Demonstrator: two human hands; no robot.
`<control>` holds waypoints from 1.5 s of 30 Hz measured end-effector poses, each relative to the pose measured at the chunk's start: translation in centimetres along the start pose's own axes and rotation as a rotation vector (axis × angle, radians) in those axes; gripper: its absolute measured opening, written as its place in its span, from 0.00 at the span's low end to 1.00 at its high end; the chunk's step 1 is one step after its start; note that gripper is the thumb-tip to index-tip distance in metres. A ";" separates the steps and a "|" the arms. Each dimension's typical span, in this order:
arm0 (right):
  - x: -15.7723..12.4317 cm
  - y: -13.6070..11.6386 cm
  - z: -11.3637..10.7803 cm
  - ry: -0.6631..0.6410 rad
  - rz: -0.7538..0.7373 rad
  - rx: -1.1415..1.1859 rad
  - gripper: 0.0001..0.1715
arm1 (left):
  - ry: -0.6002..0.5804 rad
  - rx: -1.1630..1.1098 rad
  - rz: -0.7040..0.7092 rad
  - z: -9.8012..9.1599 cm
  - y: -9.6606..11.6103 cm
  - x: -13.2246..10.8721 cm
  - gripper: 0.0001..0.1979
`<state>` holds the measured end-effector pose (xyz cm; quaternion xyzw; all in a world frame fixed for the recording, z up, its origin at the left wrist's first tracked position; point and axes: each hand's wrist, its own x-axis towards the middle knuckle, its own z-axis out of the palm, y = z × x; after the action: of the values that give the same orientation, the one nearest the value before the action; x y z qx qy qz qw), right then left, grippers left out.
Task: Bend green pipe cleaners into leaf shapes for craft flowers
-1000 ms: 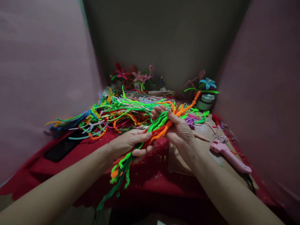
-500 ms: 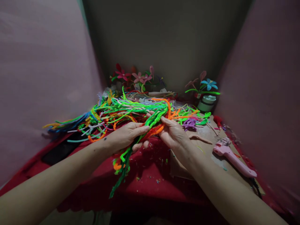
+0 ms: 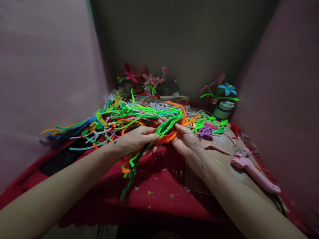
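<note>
A bundle of green, orange and red pipe cleaners (image 3: 167,128) lies across both hands above the table's near part. My left hand (image 3: 139,141) is closed round its lower end, thumb on top, and bent green and orange ends hang below. My right hand (image 3: 183,137) grips the upper end, thumb over the strands and fingers beneath. Behind the hands a large heap of many-coloured pipe cleaners (image 3: 134,114) spreads leftward. Where the held strands end and the heap begins is hard to tell.
On cardboard (image 3: 224,166) at the right lies a pink glue gun (image 3: 256,174), near purple pipe cleaners (image 3: 205,132). A pale lidded jar (image 3: 223,110) and pipe-cleaner flowers (image 3: 227,89) stand behind. A dark flat object (image 3: 62,159) lies left on the red cloth (image 3: 159,196), among scattered clippings.
The view has shifted slightly. The hanging ends of the bundle sit a little higher and nearer the hands. Both hands keep their hold on the pipe cleaners.
</note>
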<state>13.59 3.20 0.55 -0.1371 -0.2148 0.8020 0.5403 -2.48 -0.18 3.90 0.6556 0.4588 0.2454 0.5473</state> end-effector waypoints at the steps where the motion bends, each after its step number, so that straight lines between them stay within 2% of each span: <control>1: 0.1 0.0 -0.1 0.026 -0.002 -0.001 0.18 | 0.008 0.007 0.017 -0.1 0.0 0.1 0.09; 4: 0.5 0.1 -0.4 0.089 -0.019 -0.019 0.16 | -0.027 -0.038 0.028 -0.4 -0.1 0.5 0.09; 6: 0.8 -0.1 -0.7 0.086 -0.052 -0.034 0.14 | -0.048 -0.088 0.016 -0.6 -0.4 0.7 0.09; 9: 1.2 -1.0 -1.1 0.069 -0.116 -0.064 0.08 | -0.036 -0.124 0.036 -0.9 -1.1 1.0 0.10; 12: 1.0 -1.8 -1.5 0.150 -0.164 -0.130 0.06 | 0.006 -0.139 0.068 -1.2 -1.8 1.2 0.10; 15: 0.0 -1.6 -1.5 0.210 -0.011 -0.306 0.16 | 0.126 -0.131 0.093 -1.4 -2.3 1.3 0.10; 16: -0.4 -1.2 -1.4 0.241 -0.002 -0.395 0.17 | 0.178 -0.100 0.101 -1.4 -2.4 1.3 0.10; 17: -0.8 -0.9 -1.1 0.252 -0.059 -0.485 0.16 | 0.231 -0.047 0.110 -1.4 -2.5 1.3 0.09; 20: -1.4 0.2 0.0 0.151 -0.245 -0.660 0.10 | 0.414 0.194 0.190 -0.9 -2.6 1.3 0.09; 23: -1.3 1.0 1.0 0.103 -0.235 -0.762 0.07 | 0.512 0.438 0.278 0.0 -2.6 1.0 0.08; 25: -1.1 1.3 1.3 0.129 -0.236 -0.796 0.07 | 0.492 0.531 0.301 0.4 -2.6 0.8 0.08; 27: -0.9 1.5 1.2 0.165 -0.234 -0.781 0.08 | 0.464 0.524 0.312 0.6 -2.4 0.6 0.07; 31: -0.7 1.9 0.8 0.173 -0.187 -0.661 0.08 | 0.413 0.216 0.237 0.4 -2.3 0.5 0.12; 35: -0.7 2.0 0.7 0.130 -0.129 -0.562 0.08 | 0.296 -0.123 0.116 0.2 -2.7 0.8 0.13; 39: -0.7 1.9 0.5 0.105 -0.109 -0.542 0.08 | 0.242 -0.215 0.123 0.1 -3.2 0.9 0.16; 45: -0.9 1.9 0.2 0.111 -0.100 -0.538 0.07 | 0.197 -0.273 0.092 -0.1 -3.4 0.9 0.14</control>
<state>12.24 1.73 -0.23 -0.3087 -0.3966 0.6797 0.5343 -3.34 0.60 0.53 0.5681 0.4421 0.3933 0.5719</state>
